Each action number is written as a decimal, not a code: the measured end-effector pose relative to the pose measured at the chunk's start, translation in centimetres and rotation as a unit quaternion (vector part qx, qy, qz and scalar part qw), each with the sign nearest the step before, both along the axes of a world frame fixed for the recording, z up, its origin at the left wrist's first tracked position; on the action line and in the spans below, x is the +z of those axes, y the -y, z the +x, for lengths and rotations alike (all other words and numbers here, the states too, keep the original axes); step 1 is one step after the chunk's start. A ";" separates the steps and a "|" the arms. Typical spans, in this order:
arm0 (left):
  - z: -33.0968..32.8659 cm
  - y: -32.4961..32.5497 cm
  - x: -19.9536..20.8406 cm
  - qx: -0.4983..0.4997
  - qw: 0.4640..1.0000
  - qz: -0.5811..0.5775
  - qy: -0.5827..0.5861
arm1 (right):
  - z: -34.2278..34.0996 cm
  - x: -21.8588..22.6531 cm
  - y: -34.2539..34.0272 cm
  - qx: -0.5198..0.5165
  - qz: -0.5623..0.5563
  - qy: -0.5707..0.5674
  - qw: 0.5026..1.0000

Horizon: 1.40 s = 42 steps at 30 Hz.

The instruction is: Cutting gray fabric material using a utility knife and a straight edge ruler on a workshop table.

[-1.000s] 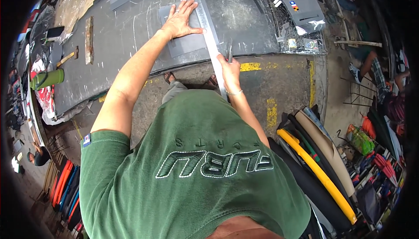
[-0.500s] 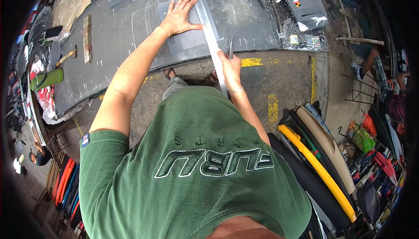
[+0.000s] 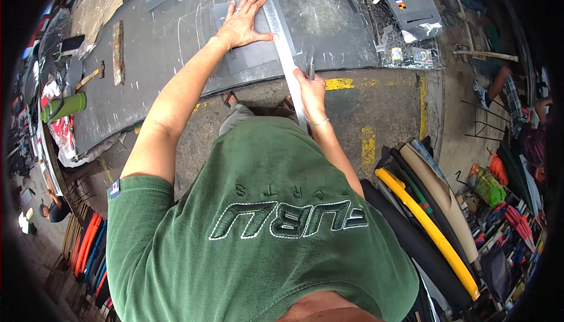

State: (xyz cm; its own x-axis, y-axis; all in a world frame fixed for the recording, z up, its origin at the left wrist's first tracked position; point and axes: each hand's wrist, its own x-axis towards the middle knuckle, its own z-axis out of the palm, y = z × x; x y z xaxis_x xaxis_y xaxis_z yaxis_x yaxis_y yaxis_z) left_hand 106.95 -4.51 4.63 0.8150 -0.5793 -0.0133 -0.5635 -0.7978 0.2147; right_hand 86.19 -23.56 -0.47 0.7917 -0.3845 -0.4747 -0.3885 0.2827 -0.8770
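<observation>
My left hand (image 3: 242, 24) lies flat with its fingers spread on a grey sheet (image 3: 251, 59) at the near edge of the dark worktable. Its thumb presses on a long metal ruler (image 3: 278, 28), which crosses the sheet and runs past the table edge toward me. My right hand (image 3: 311, 91) is closed at the ruler's near end, just off the table. From its fingers a slim utility knife (image 3: 311, 66) points up and away from me, its handle mostly hidden. The thumb of that hand lies along the ruler's edge.
On the left of the table (image 3: 155, 63) lie a hammer (image 3: 90, 79), a wooden stick (image 3: 118, 53), a phone (image 3: 72, 43) and a green roll (image 3: 63, 107). Grey panels (image 3: 405, 2) and plastic wrap lie at right. Fabric rolls (image 3: 432, 228) stand on the floor right of me.
</observation>
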 end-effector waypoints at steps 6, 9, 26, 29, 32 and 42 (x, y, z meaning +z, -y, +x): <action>0.0 0.0 -0.1 0.000 1.000 0.000 0.001 | 0.0 0.4 -0.1 -0.003 -0.001 -0.008 1.000; 0.0 -0.1 -0.2 -0.001 1.000 -0.005 0.007 | 0.0 0.5 0.0 0.000 -0.004 -0.012 1.000; 0.1 -0.2 -0.7 0.001 1.000 -0.008 0.016 | 0.0 1.8 -0.2 0.003 -0.043 -0.004 0.999; 0.1 -0.1 -0.6 -0.002 1.000 -0.015 0.015 | -0.1 2.0 -0.1 -0.001 -0.037 0.002 0.999; 0.1 -0.2 -0.7 0.000 1.000 -0.001 0.022 | 0.0 2.0 -0.3 -0.006 -0.024 -0.002 1.000; -0.2 0.5 1.2 0.010 0.999 0.046 0.010 | -0.2 1.2 0.2 0.017 -0.049 0.001 0.999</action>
